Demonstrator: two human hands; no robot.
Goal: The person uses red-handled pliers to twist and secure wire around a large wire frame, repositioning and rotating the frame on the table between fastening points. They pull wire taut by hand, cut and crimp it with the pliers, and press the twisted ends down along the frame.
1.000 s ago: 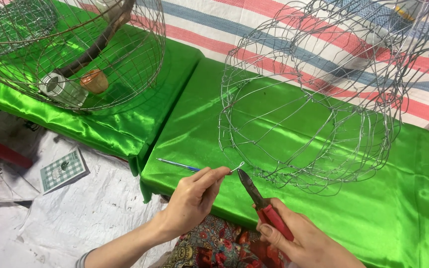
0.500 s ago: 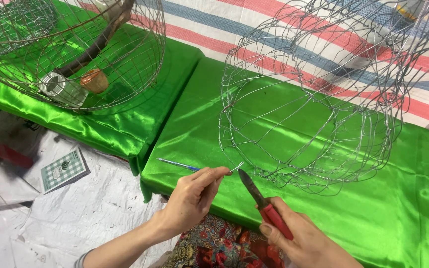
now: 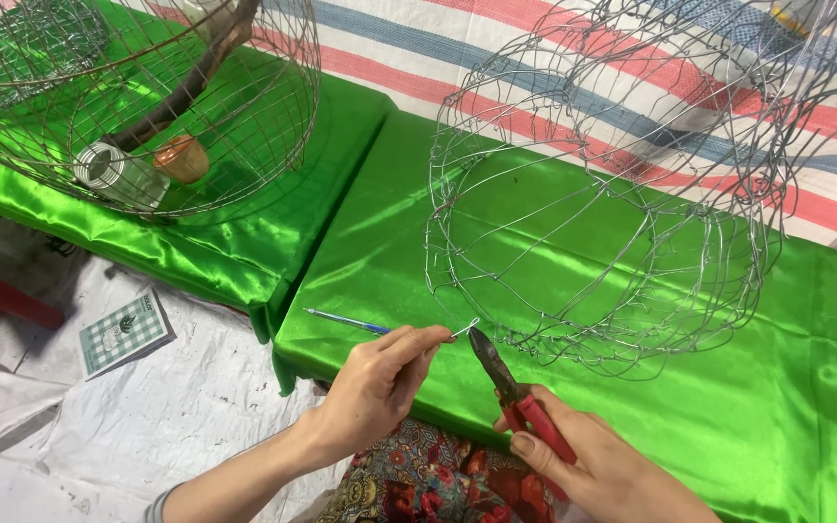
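Under your hands lies the table (image 3: 573, 252), draped in shiny green satin cloth, with a red, white and blue striped tarp (image 3: 457, 58) behind it. On the right part of it rests a large round cage of bare silver wire (image 3: 603, 194), open mesh, its lower edge just beyond your fingers. At the upper left sits a second domed wire cage (image 3: 147, 97), with a brown branch (image 3: 181, 82), a shiny metal can (image 3: 108, 174) and a small orange-brown pot (image 3: 183, 158) inside it. Your right hand (image 3: 598, 465) is wrapped around the handles of red-handled pliers (image 3: 520, 397), whose dark tip points up toward the cage's bottom edge. Your left hand (image 3: 380, 383) pinches a short piece of thin silver wire (image 3: 464, 328) between thumb and fingertips, just left of the pliers' tip and near the cage's rim. A thin blue rod (image 3: 346, 322) lies on the cloth beside that hand. A small green checked card (image 3: 123, 331) lies on the white sheet below the table.
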